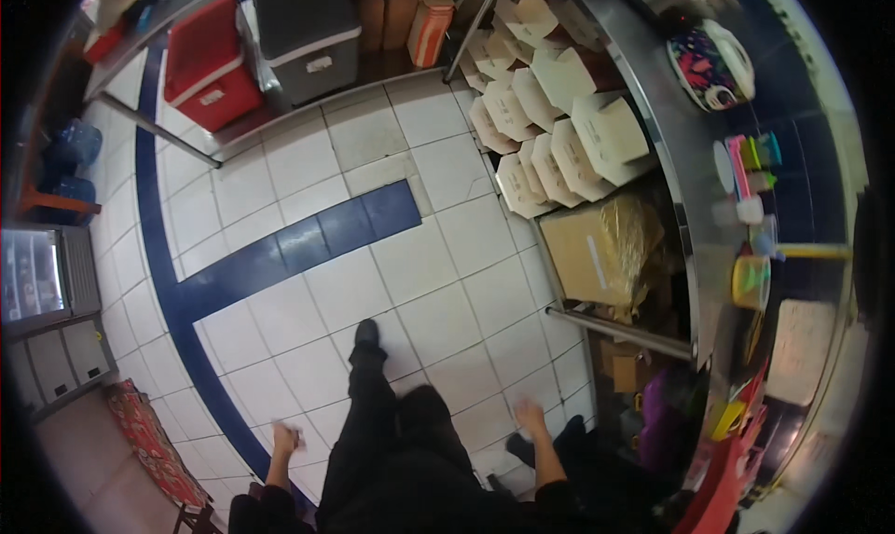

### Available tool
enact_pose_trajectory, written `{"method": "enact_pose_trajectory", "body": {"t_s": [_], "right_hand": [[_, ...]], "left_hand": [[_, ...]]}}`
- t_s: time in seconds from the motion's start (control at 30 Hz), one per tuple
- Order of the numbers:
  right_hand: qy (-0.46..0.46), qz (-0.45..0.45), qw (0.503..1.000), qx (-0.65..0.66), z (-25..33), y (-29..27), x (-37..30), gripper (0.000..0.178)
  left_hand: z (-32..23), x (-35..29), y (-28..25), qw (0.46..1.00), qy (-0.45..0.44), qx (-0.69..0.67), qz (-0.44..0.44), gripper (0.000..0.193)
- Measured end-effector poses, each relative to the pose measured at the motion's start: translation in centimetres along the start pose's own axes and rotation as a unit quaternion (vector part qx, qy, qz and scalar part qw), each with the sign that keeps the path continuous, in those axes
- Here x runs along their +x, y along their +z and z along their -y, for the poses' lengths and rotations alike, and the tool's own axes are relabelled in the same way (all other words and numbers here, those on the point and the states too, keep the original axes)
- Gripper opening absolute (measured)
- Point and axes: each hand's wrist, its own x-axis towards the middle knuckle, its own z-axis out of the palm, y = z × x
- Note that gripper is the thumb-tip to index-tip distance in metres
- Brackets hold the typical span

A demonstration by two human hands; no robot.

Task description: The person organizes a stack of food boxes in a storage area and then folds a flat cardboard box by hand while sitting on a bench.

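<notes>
My left hand (286,438) hangs low at my left side, above the white tiled floor. Its fingers are curled closed; a small dark spot shows by them, too small to name. My right hand (530,416) is held out on the other side, smeared by motion, so its fingers cannot be read. Neither hand touches a table or shelf. Between them are my dark-trousered legs, with one black shoe (367,335) stepped forward on the tiles. Nearest to my right hand is the metal rack (620,334) along the right.
Folded white cartons (559,157) and a brown cardboard box (583,250) fill the right rack, under a steel counter (695,226). A red cooler (213,63) and a grey cooler (308,40) sit on a shelf ahead. Blue water jugs (76,143) stand left.
</notes>
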Motion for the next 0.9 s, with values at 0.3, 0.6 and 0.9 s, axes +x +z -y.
{"method": "enact_pose_trajectory", "body": {"t_s": [0.3,0.6,0.9], "right_hand": [[-0.199,-0.203,0.856,0.432,29.0,-35.8,60.6,0.017],[-0.018,-0.553,0.7,0.451,33.6,-54.6,96.2,0.04],[-0.053,-0.397,0.757,0.517,39.6,-56.1,101.8,0.064]], "left_hand": [[-41.6,4.5,36.5,0.978,0.151,-0.098,0.104,0.016],[-64.1,7.5,52.2,0.991,-0.014,-0.123,0.052,0.013],[-74.0,10.5,55.6,0.992,-0.013,-0.111,0.06,0.011]]}}
